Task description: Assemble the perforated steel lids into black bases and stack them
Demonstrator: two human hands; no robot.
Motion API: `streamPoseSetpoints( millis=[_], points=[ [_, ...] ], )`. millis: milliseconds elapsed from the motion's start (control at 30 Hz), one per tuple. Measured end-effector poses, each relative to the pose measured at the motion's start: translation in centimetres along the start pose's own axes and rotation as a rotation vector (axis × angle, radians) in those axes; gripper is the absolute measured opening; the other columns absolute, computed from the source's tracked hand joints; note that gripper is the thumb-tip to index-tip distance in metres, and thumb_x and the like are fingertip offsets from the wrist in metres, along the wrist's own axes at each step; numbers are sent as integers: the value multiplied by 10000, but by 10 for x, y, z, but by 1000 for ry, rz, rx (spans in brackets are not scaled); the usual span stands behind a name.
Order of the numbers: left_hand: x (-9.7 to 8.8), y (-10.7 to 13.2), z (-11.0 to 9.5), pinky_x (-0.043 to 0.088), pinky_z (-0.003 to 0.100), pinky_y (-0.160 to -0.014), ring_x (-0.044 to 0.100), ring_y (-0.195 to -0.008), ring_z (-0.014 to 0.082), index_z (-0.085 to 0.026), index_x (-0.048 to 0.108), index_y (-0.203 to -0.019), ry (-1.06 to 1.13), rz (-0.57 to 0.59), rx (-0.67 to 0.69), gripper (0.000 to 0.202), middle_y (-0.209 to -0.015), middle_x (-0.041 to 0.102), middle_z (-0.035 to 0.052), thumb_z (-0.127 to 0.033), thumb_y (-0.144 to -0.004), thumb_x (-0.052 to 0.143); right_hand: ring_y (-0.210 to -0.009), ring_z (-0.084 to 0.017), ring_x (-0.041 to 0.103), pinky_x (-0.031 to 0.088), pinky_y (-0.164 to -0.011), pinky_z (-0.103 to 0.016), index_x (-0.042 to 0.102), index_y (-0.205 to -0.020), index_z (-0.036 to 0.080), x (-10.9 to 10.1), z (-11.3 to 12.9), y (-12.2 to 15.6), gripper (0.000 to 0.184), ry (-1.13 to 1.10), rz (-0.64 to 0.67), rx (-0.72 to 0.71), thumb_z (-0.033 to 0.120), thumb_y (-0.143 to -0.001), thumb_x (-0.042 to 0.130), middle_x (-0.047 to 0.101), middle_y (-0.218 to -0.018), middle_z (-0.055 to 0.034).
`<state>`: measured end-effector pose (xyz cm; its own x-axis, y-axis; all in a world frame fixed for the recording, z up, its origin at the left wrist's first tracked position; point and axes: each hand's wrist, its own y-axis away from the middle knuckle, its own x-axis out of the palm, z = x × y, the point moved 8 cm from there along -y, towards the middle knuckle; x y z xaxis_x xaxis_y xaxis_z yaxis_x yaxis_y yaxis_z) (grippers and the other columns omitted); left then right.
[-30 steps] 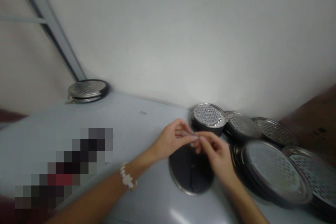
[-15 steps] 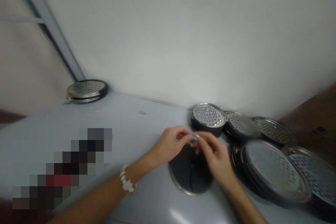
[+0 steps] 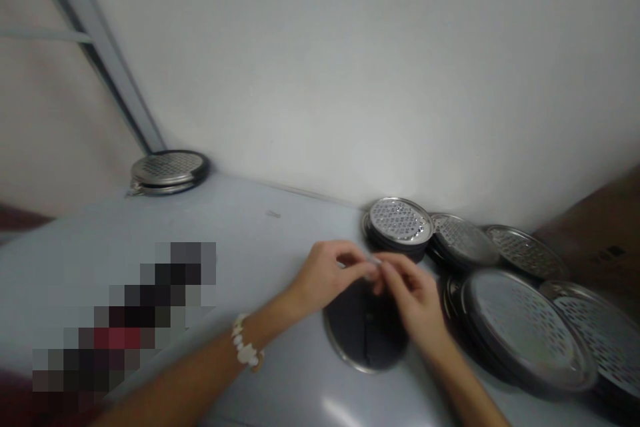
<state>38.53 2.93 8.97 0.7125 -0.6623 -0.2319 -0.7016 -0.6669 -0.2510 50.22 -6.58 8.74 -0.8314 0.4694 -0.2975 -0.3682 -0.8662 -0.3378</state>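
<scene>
Left hand (image 3: 323,280) fingers have dipped a bit and sit closer to the right fingertips than a second ago; otherwise barely anything has shifted. Both hands are pinched, left and right hand (image 3: 413,293) meeting thumb-and-finger on a small pale piece (image 3: 375,259), way too blurry to tell what it is. It's up above the far edge of a dark disc (image 3: 350,327) with a shiny rim, lying on the grey table (image 3: 260,253). Stacks of perforated metal discs (image 3: 523,323) crowd the right side, with a brown box (image 3: 613,227) beyond them. Another small stack (image 3: 170,167) sits way off at the back left. Pale beaded bracelet (image 3: 245,351) on the left wrist, btw.
</scene>
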Motion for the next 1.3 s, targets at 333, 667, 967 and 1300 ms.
streamPoseSetpoints(
  millis=[333, 667, 967, 1300],
  points=[
    [3, -4, 10, 537, 265, -772, 711, -765, 181, -164, 788, -803, 66, 63, -60, 122, -797, 787, 38, -271, -801, 729, -627, -158, 625, 477, -639, -274, 723, -1010, 184, -2, -5, -2, 255, 18, -36, 35, 399, -958, 596, 655, -655, 9],
    [-9, -3, 5, 517, 244, -750, 688, -833, 179, -176, 783, -818, -64, -57, -1, 160, -874, 768, 47, -332, -811, 748, -651, -145, 626, 486, -650, -257, 711, -1003, 198, 8, 3, 0, 244, 56, 50, -24, 378, -987, 548, 675, -730, 2],
    [5, 1, -1, 520, 252, -749, 685, -768, 163, -161, 740, -839, 63, 82, -30, 111, -812, 757, 25, -243, -854, 668, -916, -195, 666, 523, -751, -282, 617, -1135, 225, 16, -3, 3, 283, 2, 110, 29, 371, -902, 688, 701, -1043, -48],
    [8, 2, -2, 530, 237, -707, 698, -731, 152, -170, 735, -866, 83, 143, -49, 75, -788, 764, 14, -185, -828, 671, -688, -152, 590, 463, -627, -260, 680, -928, 192, 10, -4, -3, 214, 14, 197, 109, 393, -863, 717, 664, -756, -1]
  ],
)
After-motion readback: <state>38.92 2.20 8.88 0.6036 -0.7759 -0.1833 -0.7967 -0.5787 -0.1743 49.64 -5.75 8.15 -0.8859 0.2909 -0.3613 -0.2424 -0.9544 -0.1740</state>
